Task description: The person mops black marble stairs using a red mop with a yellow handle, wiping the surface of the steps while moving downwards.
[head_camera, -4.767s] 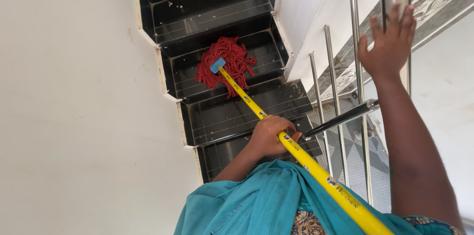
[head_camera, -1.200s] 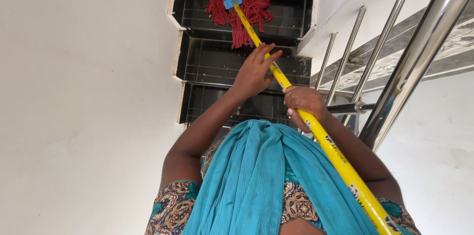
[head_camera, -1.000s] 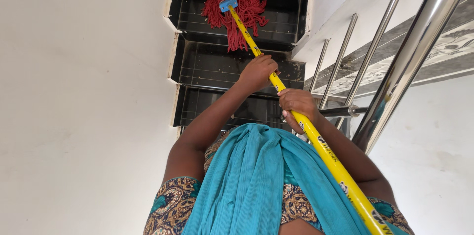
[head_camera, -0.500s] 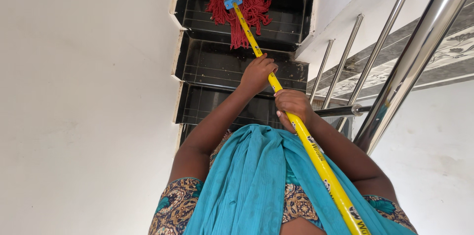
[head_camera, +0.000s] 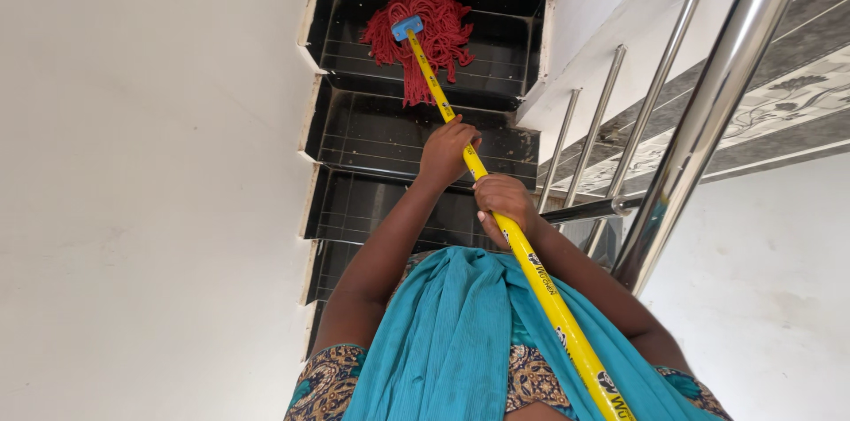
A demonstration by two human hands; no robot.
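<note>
You are mopping a dark step (head_camera: 496, 58); your left hand (head_camera: 445, 152) and right hand (head_camera: 501, 200) both grip the mop handle (head_camera: 531, 266); next, I think, drag the red mop head (head_camera: 423, 31) across evenly.

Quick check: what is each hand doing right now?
Left hand: closed on the yellow mop handle, lower down the handle.
Right hand: closed on the same handle, higher up.

We are hemmed in on a narrow stair: the white wall (head_camera: 133, 182) closes off nine o'clock, the steel railing (head_camera: 708, 120) and its balusters (head_camera: 595, 124) block three o'clock. Open room runs toward twelve over the dark steps (head_camera: 390, 133), where the red mop head (head_camera: 434, 31) covers part of one tread.
</note>
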